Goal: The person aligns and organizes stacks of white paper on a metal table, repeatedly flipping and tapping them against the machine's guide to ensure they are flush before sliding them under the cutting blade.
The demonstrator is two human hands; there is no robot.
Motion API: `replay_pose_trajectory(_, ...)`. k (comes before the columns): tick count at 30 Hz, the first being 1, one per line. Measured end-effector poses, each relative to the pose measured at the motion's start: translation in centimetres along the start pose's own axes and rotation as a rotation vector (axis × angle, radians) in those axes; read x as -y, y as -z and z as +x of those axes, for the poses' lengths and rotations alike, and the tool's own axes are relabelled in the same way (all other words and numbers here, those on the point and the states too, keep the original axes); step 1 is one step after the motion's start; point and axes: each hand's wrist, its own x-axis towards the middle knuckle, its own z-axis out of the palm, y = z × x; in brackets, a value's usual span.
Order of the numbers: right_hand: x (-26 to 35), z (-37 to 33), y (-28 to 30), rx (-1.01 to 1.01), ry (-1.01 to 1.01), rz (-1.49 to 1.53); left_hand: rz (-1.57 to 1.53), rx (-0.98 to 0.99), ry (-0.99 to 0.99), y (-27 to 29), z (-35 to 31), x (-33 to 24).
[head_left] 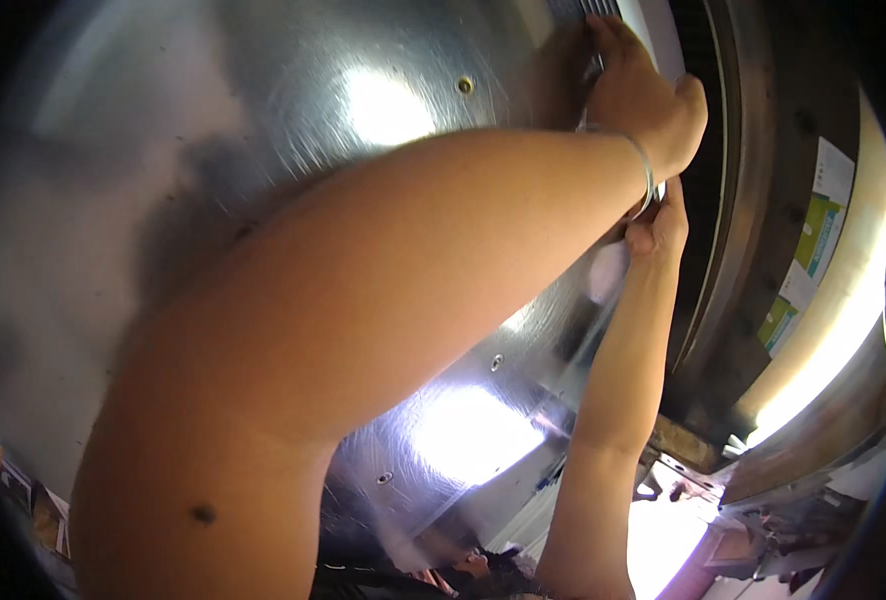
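Note:
My left arm reaches across the view from the lower left, a thin bracelet (647,172) on its wrist. At the top right my left hand (641,100) is closed, its bent fingertips at the edge of a shiny metal plate (293,60). They meet a dark, finely ridged piece (597,10) beside a pale strip (657,22); what they pinch is hidden. Just below that wrist is my right hand (657,228), its thumb side showing. My left wrist covers most of its fingers, so their grip cannot be made out.
Scratched and reflecting bright lamps, the plate has small holes, one a brass-coloured ring (466,86). To the right runs a dark curved machine frame (733,180) bearing green and white labels (818,235). A bright light (823,370) glows beyond it. Cluttered parts (793,520) lie at the lower right.

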Motion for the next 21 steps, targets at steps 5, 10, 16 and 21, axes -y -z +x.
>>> replay_pose_trajectory(5, -0.7, -1.0, -2.0, -0.034, 0.015, 0.033, 0.035, -0.101, -0.077, -1.3, 1.6, 2.4)
replay_pose_trajectory(10, -0.1, -1.2, -1.2, -0.062, 0.001, 0.016, -0.055, 0.135, 0.140, 3.7, -0.5, -2.2)
replay_pose_trajectory(16, -0.3, -2.2, -3.2, -0.133, 0.016, 0.007, -0.078, 0.193, 0.196, 4.2, -0.1, -2.3)
replay_pose_trajectory(21, -0.5, -1.1, -0.7, -0.083, 0.050, 0.002, -0.028, 0.190, 0.074, 2.8, 0.3, -0.7)
